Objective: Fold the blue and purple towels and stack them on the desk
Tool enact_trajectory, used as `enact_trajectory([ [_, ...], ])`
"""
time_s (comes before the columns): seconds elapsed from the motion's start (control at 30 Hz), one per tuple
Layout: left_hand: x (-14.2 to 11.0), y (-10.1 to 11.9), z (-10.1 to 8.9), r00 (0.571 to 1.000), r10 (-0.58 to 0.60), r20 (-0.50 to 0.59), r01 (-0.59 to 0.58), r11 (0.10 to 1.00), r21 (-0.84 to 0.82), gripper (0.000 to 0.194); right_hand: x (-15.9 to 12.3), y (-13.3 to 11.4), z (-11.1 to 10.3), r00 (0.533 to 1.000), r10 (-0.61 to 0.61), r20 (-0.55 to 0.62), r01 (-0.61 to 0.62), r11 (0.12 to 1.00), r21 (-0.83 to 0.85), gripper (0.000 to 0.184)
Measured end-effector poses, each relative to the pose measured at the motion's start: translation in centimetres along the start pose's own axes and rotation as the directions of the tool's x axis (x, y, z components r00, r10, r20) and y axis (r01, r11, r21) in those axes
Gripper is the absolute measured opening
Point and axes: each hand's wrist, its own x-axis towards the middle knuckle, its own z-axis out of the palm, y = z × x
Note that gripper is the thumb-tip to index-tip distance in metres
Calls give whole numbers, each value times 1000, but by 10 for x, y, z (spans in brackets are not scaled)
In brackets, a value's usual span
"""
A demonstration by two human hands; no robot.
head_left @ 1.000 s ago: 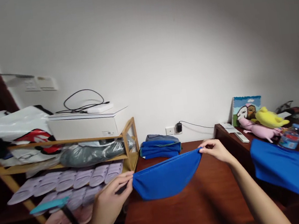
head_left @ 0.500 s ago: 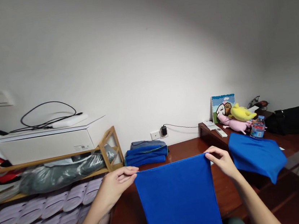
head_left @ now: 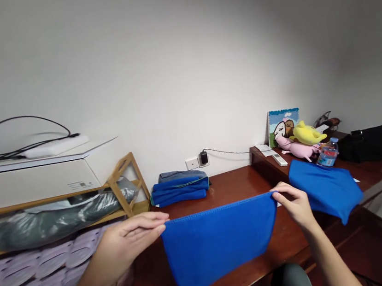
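A blue cloth (head_left: 220, 243) hangs stretched between my two hands above the brown wooden desk. My left hand (head_left: 133, 236) pinches its upper left corner between thumb and fingers. The upper right corner is pinched in my right hand (head_left: 293, 202). Its stitched top edge runs nearly straight, while the lower part swings over the desktop. Behind it, against the wall, lies a stack of folded blue and grey cloths (head_left: 181, 188). Another blue cloth (head_left: 323, 187) is draped over the edge of the raised desk part on the right.
On the raised part (head_left: 263, 164) are a white remote (head_left: 279, 160), pink and yellow plush toys (head_left: 306, 133), a plastic bottle (head_left: 328, 153) and a black bag (head_left: 373, 141). To the left, a wooden rack (head_left: 135, 182) carries a white box (head_left: 38, 180) above purple slippers (head_left: 52, 262).
The held cloth has swung and its lower edge has risen, so less of its height shows. My hands are slightly farther apart in view, still pinching the corners. The view has shifted.
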Motion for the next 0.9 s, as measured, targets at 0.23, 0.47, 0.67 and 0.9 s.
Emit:
enact_trajectory([
  [0.23,62,-105,102,887,-315,338,349,936,-45,38,21,164,80,925,363,110,-324,908,-266,60],
  [0.47,48,-222,206,855,-446,263,420,895,152,15,-11,286,148,814,566,130,-403,711,-577,38],
  [0.67,54,-270,242,892,-397,215,360,913,192,14,-11,326,157,781,617,96,-358,568,-741,30],
  [0.9,51,-288,264,956,-274,107,241,938,251,28,-9,331,160,807,565,170,-192,525,-829,32],
])
